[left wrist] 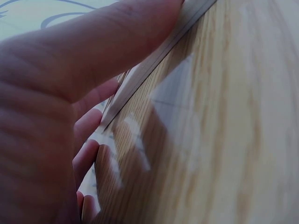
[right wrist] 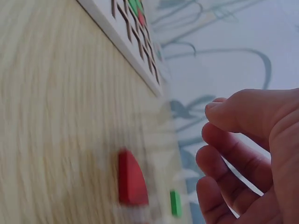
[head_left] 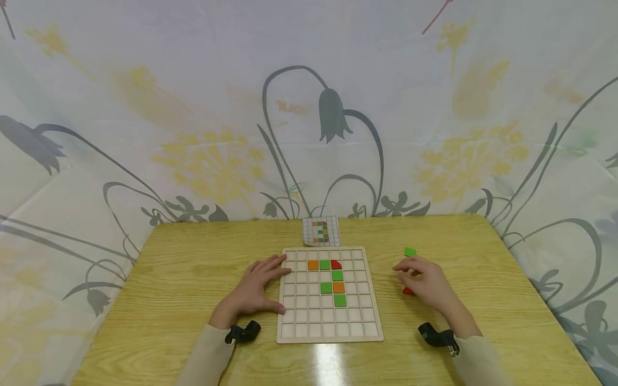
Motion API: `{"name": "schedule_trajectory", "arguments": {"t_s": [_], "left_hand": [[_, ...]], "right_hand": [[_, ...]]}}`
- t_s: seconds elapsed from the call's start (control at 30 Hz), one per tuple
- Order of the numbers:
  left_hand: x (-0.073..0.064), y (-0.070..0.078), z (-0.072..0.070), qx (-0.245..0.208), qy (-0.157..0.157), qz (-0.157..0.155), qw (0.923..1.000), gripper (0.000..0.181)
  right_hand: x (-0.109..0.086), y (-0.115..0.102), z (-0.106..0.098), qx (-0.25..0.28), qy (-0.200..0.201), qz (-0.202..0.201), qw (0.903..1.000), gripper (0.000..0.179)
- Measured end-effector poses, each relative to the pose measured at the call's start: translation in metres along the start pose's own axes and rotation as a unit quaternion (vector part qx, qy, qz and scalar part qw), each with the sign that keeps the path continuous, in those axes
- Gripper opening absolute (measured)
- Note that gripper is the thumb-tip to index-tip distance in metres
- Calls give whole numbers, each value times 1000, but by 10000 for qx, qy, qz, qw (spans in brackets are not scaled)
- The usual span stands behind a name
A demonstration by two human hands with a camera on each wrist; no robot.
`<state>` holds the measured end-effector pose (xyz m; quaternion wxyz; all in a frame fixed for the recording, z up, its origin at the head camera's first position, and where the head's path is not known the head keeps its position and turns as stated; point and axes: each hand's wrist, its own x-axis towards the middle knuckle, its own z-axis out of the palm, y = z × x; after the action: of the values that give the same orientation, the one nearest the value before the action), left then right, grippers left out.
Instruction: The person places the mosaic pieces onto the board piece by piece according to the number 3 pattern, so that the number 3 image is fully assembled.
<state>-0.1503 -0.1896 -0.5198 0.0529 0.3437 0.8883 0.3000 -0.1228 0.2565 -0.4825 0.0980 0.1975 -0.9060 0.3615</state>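
A wooden grid board lies on the table with several square tiles in its cells, such as an orange tile and a green tile. One red quarter-round piece sits in its upper part. My left hand is spread at the board's left edge, thumb and fingertips touching the rim. To the right of the board, my right hand hovers over the table with fingers loosely bent, and no piece shows between them. Near it lie a loose red rounded piece and a loose green piece.
A printed pattern card with a coloured grid lies behind the board, by the wall. Flower-printed cloth covers the wall behind and beside the wooden table. Each wrist carries a black camera mount.
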Motion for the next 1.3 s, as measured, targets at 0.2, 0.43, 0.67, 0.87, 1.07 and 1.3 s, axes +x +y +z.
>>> {"name": "schedule_trajectory", "arguments": {"t_s": [0.2, 0.43, 0.67, 0.87, 1.07, 1.3], "left_hand": [[0, 1, -1, -12, -6, 11, 10000, 93], [-1, 3, -1, -15, -16, 4, 10000, 92], [-1, 2, -1, -4, -2, -6, 10000, 93], [-1, 0, -1, 18, -4, 22, 10000, 92], [0, 0, -1, 58, -17, 0, 10000, 94], [-1, 1, -1, 51, -22, -40, 10000, 94]], "right_hand": [[-12, 19, -23, -100, 112, 589, 9981, 14], [-29, 34, -37, -315, 84, 924, 9952, 16], [-39, 42, -35, -155, -131, 939, 9954, 19], [-40, 42, -24, -57, -116, 608, 9981, 22], [-36, 39, -15, -135, -443, 581, 9972, 23], [-32, 37, -10, -388, -438, 397, 9975, 18]]}}
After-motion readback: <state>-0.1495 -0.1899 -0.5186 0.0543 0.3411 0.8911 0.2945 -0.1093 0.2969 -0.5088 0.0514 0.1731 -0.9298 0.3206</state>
